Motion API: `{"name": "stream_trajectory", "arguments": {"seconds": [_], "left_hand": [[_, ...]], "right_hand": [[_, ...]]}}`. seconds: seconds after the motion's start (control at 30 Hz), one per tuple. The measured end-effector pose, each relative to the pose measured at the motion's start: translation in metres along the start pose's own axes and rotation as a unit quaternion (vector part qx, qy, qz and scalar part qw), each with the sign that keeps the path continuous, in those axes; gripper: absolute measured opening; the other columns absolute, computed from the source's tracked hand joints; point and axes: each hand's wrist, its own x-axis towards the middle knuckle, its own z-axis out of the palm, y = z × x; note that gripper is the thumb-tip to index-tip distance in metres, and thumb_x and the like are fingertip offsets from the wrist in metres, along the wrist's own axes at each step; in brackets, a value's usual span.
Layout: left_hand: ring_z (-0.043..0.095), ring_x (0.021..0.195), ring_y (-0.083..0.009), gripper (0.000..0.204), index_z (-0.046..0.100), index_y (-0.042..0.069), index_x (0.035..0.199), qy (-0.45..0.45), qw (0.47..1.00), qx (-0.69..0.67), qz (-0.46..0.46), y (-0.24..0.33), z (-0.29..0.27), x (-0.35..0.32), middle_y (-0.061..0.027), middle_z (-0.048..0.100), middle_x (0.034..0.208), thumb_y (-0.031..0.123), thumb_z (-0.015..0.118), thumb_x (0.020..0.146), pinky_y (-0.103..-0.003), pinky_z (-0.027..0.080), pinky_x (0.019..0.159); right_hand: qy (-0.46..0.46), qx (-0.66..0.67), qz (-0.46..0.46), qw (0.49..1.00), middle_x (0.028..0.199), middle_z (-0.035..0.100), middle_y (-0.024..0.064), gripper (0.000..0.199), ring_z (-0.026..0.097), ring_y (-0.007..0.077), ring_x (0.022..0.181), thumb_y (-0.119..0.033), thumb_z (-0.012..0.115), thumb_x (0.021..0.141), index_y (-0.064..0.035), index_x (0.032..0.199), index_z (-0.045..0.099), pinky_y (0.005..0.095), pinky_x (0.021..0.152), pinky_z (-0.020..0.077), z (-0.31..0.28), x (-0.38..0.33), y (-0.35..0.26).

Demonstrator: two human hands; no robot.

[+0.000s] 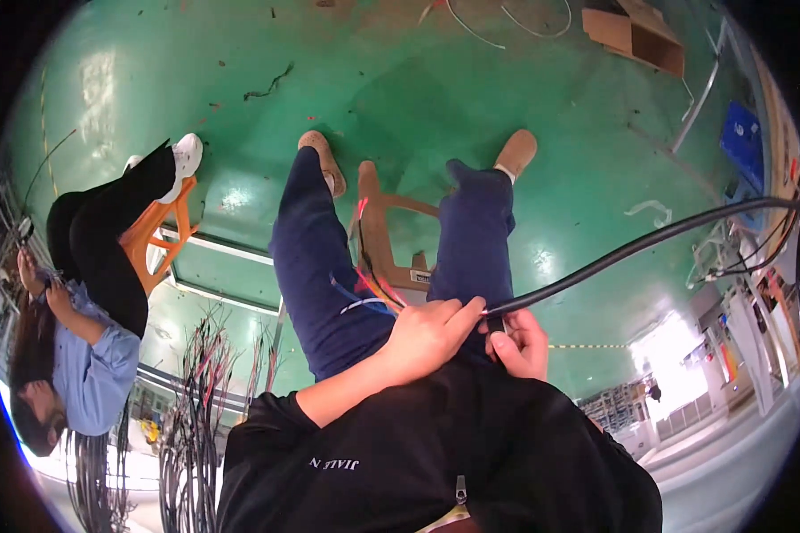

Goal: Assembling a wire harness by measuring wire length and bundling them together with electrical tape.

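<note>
A thick black cable (pixel 631 255) curves in from the right and ends in front of my lap. Where its sheath stops, my left hand (pixel 428 338) is closed around the cores, thumb and forefinger pinching close to the sheath end. Thin wires (pixel 375 289) in red, yellow, blue, white and black fan out past the left hand over my thigh. Just under the cable's end, my right hand (pixel 523 345) is closed, its fingers curled against the cable. A small dark piece shows by the right thumb; I cannot tell what it is.
A brown plastic stool (pixel 375 213) stands between my legs. At left, a person (pixel 93 355) sits on an orange stool (pixel 164 233). Bundles of black cables (pixel 196 417) hang at lower left. A cardboard box (pixel 636 37) and wire scraps (pixel 269 83) lie on the green floor.
</note>
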Motion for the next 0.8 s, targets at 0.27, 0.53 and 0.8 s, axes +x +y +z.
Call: {"name": "stream_trajectory", "arguments": {"seconds": [0.27, 0.53, 0.8], "left_hand": [[0.060, 0.053, -0.0228, 0.032, 0.064, 0.004, 0.114, 0.062, 0.991, 0.027, 0.113, -0.017, 0.033, -0.005, -0.0067, 0.056, 0.063, 0.006, 0.071, 0.083, -0.038, 0.047, 0.048], [0.062, 0.059, -0.0283, 0.023, 0.061, 0.003, 0.105, 0.146, 0.974, 0.072, 0.155, 0.000, 0.058, -0.028, -0.0091, 0.056, 0.068, 0.009, 0.071, 0.085, -0.039, 0.050, 0.053], [0.061, 0.069, -0.0376, 0.008, 0.058, 0.003, 0.095, 0.120, 0.972, -0.056, 0.193, 0.034, 0.075, -0.063, -0.0150, 0.060, 0.077, 0.010, 0.061, 0.092, -0.046, 0.049, 0.060]], "right_hand": [[0.048, -0.010, -0.125, 0.991, 0.117, 0.060, 0.0080, 0.044, 0.056, 0.0135, 0.105, -0.008, 0.067, 0.089, 0.0031, 0.128, 0.052, 0.0287, 0.096, 0.0419, -0.011, -0.001, 0.050], [0.121, 0.015, -0.266, 0.956, 0.084, 0.056, 0.0025, 0.028, 0.044, 0.0054, 0.064, -0.011, 0.057, 0.095, 0.0055, 0.118, 0.055, 0.0216, 0.056, 0.0359, 0.003, -0.023, 0.066], [0.081, 0.115, -0.342, 0.929, 0.084, 0.058, 0.0051, 0.028, 0.044, 0.0058, 0.063, -0.022, 0.056, 0.099, 0.0036, 0.109, 0.058, 0.0221, 0.055, 0.0367, -0.010, -0.075, 0.091]]}}
